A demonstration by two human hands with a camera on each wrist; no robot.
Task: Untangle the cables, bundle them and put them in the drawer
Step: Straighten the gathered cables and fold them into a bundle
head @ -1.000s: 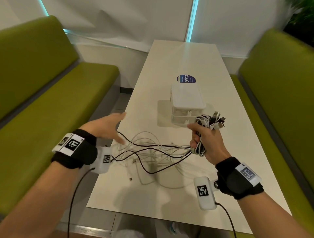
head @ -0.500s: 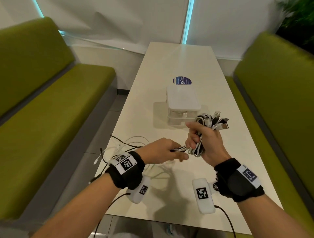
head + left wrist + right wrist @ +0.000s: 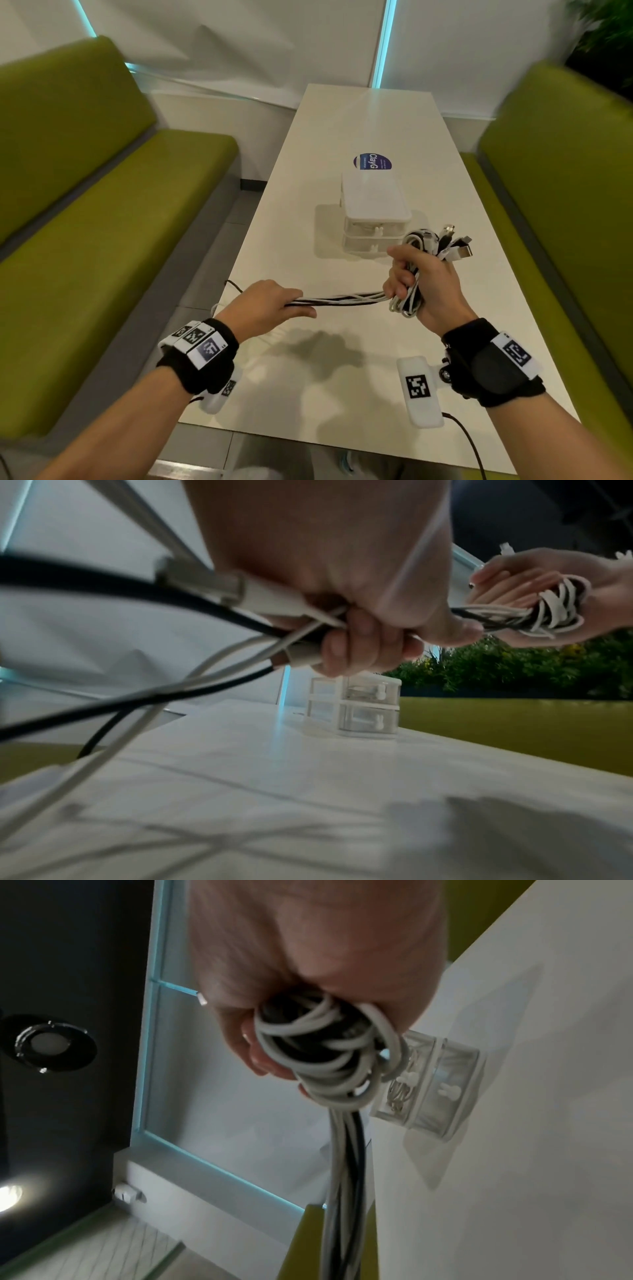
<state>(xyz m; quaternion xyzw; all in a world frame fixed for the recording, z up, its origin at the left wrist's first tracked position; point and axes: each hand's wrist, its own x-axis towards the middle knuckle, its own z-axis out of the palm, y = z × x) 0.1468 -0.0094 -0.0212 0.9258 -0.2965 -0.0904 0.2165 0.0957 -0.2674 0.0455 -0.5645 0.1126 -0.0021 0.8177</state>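
Right hand (image 3: 423, 284) grip holds cables (image 3: 342, 298), left hand (image 3: 265, 306) too

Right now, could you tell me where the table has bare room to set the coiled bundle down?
The table is bare between both wrists and its near edge, and again beyond the sticker to the far end. It is crowded mid-table: the drawer unit sits just behind the right hand gripping the cable coil, with cables stretched to the left hand.

The drawer unit (image 3: 375, 219) stands on the table (image 3: 359, 377), behind the right hand (image 3: 423, 284). The cables (image 3: 342, 301) stretch between both hands above the table; the left hand (image 3: 267, 306) is to the left.
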